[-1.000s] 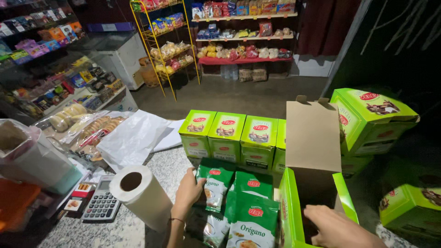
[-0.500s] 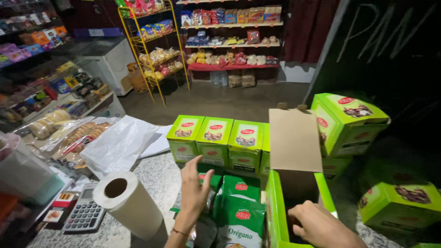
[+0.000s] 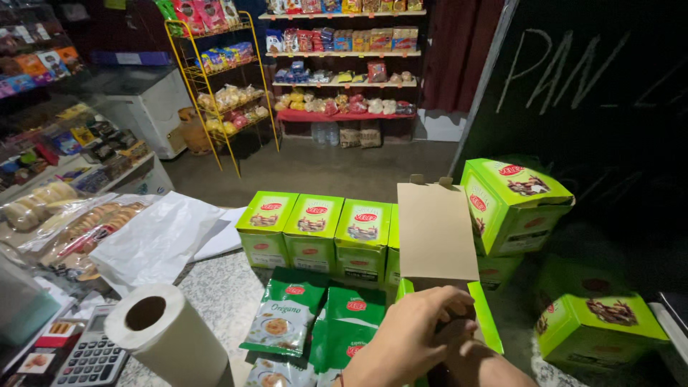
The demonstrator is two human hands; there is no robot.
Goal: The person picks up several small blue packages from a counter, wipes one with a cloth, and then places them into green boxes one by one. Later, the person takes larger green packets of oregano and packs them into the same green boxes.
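Open green box [image 3: 459, 301] is being worked at the near edge of the stone counter [image 3: 215, 294], with its brown flap [image 3: 436, 233] standing upright. Both hands are being held together at the box mouth: the left hand [image 3: 408, 337] is being laid over the opening, fingers curled down over the rim; the right hand [image 3: 466, 355] is being kept mostly hidden beneath it, so its grip cannot be told. Whether anything is being held inside cannot be told either.

Risks being flagged, as judgement only:
- Green sachets [image 3: 315, 315] are being left loose and overlapped, touching the box's left side. They are likely being nudged off the stack by the left wrist.
- The upright flap is being left unsupported, so it could be folded down onto the fingers or creased.
- The tilted green box [image 3: 512, 204] is being balanced on another box just beside the flap, and could be toppled if the open box is pushed right.
- The paper roll [image 3: 168, 337] is being left near the counter edge, lying on its side, so it could be rolled off.
- Light is low, so contents are being judged poorly.
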